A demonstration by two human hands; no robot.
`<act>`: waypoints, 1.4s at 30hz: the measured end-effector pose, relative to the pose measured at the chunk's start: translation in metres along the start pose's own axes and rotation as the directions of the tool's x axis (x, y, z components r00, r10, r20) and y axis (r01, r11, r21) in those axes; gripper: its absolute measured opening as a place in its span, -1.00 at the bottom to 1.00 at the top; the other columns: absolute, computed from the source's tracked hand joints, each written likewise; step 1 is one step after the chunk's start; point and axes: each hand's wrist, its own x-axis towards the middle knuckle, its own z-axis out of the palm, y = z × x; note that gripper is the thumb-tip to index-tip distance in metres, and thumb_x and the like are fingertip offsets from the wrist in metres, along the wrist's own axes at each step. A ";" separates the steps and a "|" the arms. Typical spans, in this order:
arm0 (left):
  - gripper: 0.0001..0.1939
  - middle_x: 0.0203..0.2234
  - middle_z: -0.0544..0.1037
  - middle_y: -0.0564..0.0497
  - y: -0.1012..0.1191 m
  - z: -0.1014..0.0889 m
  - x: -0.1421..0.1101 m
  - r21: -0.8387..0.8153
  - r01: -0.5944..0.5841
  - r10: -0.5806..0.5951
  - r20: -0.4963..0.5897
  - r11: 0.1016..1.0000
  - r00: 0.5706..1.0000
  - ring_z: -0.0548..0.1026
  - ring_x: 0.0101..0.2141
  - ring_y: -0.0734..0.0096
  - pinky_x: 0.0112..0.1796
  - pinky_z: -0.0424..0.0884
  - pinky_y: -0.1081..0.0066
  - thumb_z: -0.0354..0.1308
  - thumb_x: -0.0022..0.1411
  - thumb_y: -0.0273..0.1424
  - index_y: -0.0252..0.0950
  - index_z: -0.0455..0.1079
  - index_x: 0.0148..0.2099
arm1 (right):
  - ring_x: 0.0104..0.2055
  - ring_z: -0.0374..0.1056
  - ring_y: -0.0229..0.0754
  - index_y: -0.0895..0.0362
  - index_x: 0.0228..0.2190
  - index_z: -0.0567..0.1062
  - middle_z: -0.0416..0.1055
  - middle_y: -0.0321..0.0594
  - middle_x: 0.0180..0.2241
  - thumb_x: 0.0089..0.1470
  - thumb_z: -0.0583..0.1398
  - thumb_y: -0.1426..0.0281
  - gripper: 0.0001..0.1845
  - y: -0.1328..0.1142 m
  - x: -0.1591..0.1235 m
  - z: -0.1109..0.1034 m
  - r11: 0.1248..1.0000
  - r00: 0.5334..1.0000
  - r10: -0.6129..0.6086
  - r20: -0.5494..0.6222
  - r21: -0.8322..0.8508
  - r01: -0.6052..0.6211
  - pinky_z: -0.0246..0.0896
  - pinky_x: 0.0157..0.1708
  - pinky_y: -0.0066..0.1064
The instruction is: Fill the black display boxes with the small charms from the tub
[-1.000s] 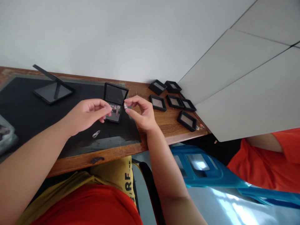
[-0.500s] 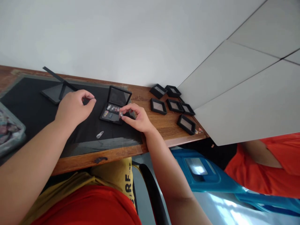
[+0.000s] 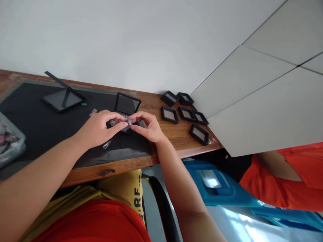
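Observation:
My right hand pinches a small decorated press-on nail between thumb and fingertips. My left hand has come up against it from the left, thumb and forefinger nearly together; whatever lies between them is too small to make out. Both hands are over an open black box with a windowed lid, which holds several decorated nails and is partly hidden by my fingers. A clear nail lies on the black mat in front. Behind my left hand lies a small clear, pinkish piece.
Another open black box stands at the left, a small green piece beside it. A clear tub of colourful bits sits at the left edge. Several black boxes lie on the wood at right. A person's orange sleeve shows beyond the partition.
My left hand has moved right, from beside the left open box to my right hand. The green and pinkish pieces are now uncovered. My right hand has stayed in place.

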 end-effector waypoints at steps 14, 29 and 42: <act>-0.62 -0.24 0.73 -0.06 -0.001 0.006 0.003 -0.243 0.128 -0.093 0.150 0.962 0.984 0.61 -0.29 0.25 -0.23 0.49 0.30 0.31 0.25 -0.02 -0.22 0.68 -0.13 | -0.31 0.42 -0.27 0.13 -0.17 0.65 0.57 -0.27 -0.34 0.17 0.42 0.19 -0.70 -0.007 -0.001 0.006 0.995 0.999 -0.005 0.048 0.097 0.000 0.32 -0.19 -0.32; -0.90 -0.40 0.64 0.07 -0.003 0.008 -0.009 0.187 -0.396 0.253 0.516 0.899 0.818 0.53 -0.27 0.25 -0.08 0.32 0.18 0.49 0.18 -0.19 -0.03 0.73 -0.25 | -0.28 0.45 -0.23 0.09 -0.25 0.65 0.62 -0.25 -0.32 0.18 0.39 0.24 -0.82 -0.008 -0.002 -0.001 1.000 0.998 -0.009 -0.066 0.015 0.010 0.28 -0.19 -0.31; -0.66 -0.49 0.52 0.03 0.008 0.007 -0.017 0.137 -0.372 0.257 0.508 0.918 0.822 0.44 -0.34 0.28 -0.24 0.30 0.24 0.26 0.34 -0.23 -0.22 0.43 -0.48 | -0.28 0.45 -0.22 0.10 -0.26 0.65 0.62 -0.24 -0.31 0.20 0.33 0.32 -0.88 -0.009 -0.003 -0.005 1.000 0.997 -0.020 -0.071 -0.022 0.019 0.29 -0.19 -0.30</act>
